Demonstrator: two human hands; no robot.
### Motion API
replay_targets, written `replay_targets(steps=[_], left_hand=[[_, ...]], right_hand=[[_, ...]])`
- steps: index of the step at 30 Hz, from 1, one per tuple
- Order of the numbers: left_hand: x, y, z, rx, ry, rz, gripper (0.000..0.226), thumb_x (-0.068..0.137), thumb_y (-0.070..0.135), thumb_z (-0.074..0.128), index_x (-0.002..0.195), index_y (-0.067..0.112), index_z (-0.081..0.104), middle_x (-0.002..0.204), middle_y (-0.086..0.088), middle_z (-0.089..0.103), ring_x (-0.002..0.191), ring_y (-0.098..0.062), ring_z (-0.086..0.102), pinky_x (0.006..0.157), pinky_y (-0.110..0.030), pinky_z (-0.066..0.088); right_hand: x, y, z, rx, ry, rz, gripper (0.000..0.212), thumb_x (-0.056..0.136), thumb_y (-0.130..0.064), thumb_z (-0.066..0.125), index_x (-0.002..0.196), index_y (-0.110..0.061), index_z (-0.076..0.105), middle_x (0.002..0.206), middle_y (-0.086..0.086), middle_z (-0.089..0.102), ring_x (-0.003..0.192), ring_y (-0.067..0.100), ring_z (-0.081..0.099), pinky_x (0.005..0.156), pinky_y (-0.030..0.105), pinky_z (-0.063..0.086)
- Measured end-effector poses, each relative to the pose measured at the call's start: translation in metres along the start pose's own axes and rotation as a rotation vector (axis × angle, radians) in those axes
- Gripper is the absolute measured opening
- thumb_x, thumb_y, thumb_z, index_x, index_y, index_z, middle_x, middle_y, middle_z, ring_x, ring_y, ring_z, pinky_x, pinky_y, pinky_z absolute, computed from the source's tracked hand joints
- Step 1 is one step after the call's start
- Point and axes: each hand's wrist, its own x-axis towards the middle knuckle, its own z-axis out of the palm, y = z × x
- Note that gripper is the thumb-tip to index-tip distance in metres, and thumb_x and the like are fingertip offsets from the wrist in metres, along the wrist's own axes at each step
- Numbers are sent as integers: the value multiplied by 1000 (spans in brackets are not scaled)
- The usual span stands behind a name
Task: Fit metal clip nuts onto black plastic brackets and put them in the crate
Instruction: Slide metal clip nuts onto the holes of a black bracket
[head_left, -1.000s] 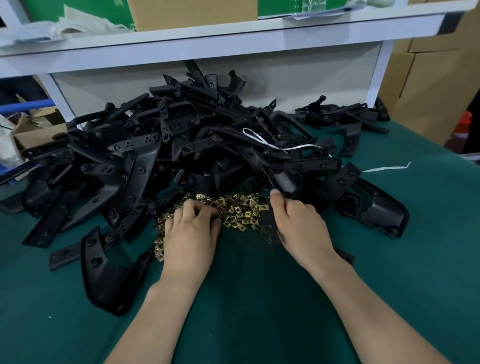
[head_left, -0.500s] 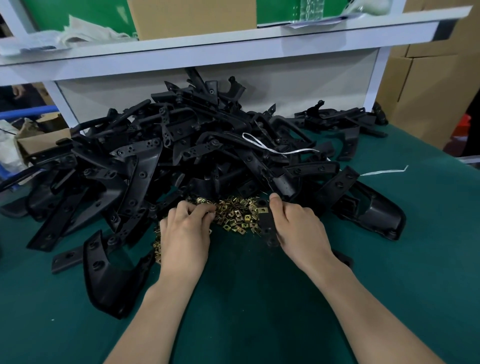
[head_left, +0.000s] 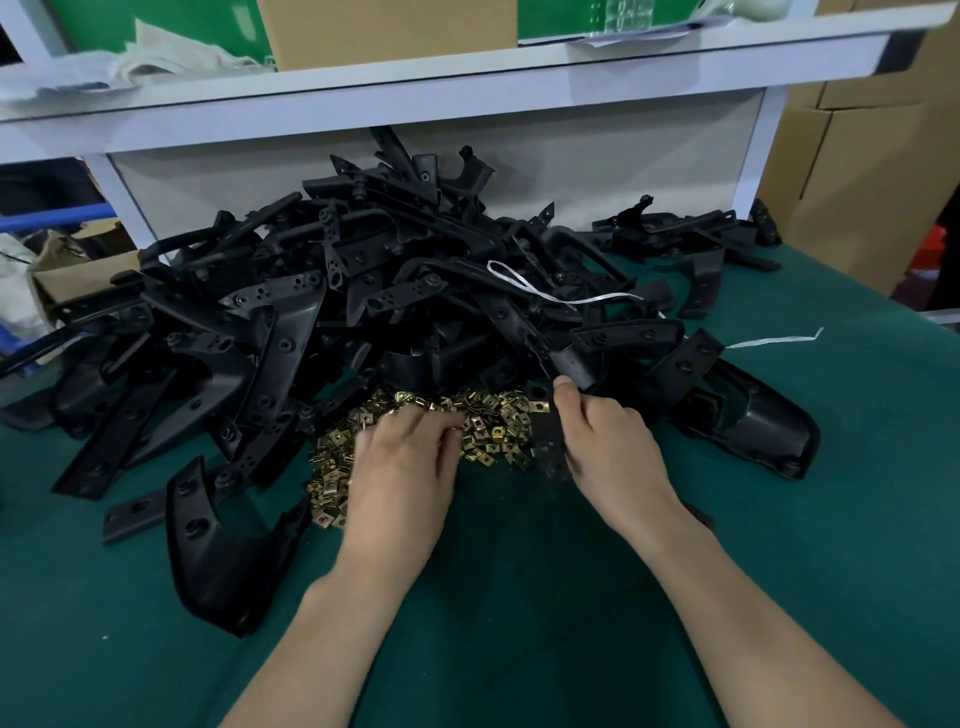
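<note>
Left hand (head_left: 402, 473): rests on top of the clip nuts (head_left: 493, 428), fingers (head_left: 415, 421) bent down into them; cannot tell whether one nut is pinched.
Right hand (head_left: 610, 447): grips a black bracket (head_left: 545, 436) near its far end, fingers curled round it, thumb up at the top.
Black bracket: lies flat on the tabletop (head_left: 519, 597), touching the right edge of the nuts, at the foot of the big heap of brackets (head_left: 322, 322).
Clip nuts: small gold pile on the green tabletop, right in front of the heap, partly hidden under the left hand.
Crate: not in view.
Risk, wrong pick: could come up as a stuck clump, or as nothing at all, when picked by feel.
Risk, spilled nuts: could skid away across the tabletop after too hard a sweep.
Risk, heap slide: could tumble down onto the nuts after a sharp tug on a hooked bracket.
Risk, snag: white strap (head_left: 550, 296) lying across the heap, easy to catch on a pulled part.
Risk, bad fit: could go on crooked or miss the hole with the bracket held too loosely.
</note>
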Motion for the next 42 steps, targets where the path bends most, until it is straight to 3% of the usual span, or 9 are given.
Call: replay_targets(steps=[6,10,13,17,24,33,35,37,42], left_hand=[[-10,21,9,-51,-152,218,9,94,23,66,97,15,69,91,4,63,88,-19,58,86,-34,44],[-9,17,8,-152,-148,147,11,94,27,67,100,18,69,96,8,68,93,-15,60,91,-35,43],[-10,14,7,-121,-144,148,10,96,32,63,100,22,64,98,11,66,93,-13,59,91,-35,43],[-9,11,6,-152,-118,82,11,95,34,64,95,23,60,90,14,61,87,-11,55,81,-31,43],[-4,1,4,-103,-100,-76,19,99,38,55,92,22,49,78,8,56,74,-17,54,67,-35,46],[-1,3,1,-122,-103,-55,18,99,22,58,111,11,68,106,1,66,99,-20,60,90,-42,49],[-2,2,2,-139,-94,-64,17,98,25,60,107,12,67,103,2,64,98,-19,59,90,-41,49],[-2,2,2,-141,-80,-68,17,97,29,62,103,14,66,98,4,62,94,-17,58,87,-40,49],[-2,3,2,-122,-51,-92,20,92,39,66,90,21,59,84,15,54,86,-15,57,80,-37,49]], right_hand=[[2,2,2,232,26,127,44,104,-14,41,148,-8,34,88,2,43,73,25,47,58,35,33],[7,5,5,387,9,215,44,108,-40,29,97,-8,57,69,1,45,72,28,50,65,39,36],[4,2,5,593,19,274,29,108,-23,35,122,-7,55,72,1,41,73,30,51,61,41,40],[7,3,4,464,19,223,49,106,-46,27,73,-16,47,67,2,46,72,27,48,70,39,39],[6,0,0,433,10,207,51,104,-49,29,69,-17,46,64,2,47,69,27,49,70,42,41],[5,-1,-2,354,-16,185,53,107,-47,26,81,-7,51,74,9,52,73,27,50,71,43,40],[3,2,-1,274,-25,123,39,109,-36,31,104,-6,56,81,9,52,75,28,52,67,41,41],[1,1,-1,243,-8,88,35,107,-19,38,140,-5,41,91,9,53,77,29,55,63,41,43],[2,1,-4,64,-39,3,44,106,-15,40,149,-8,30,96,8,54,79,28,55,63,40,45]])
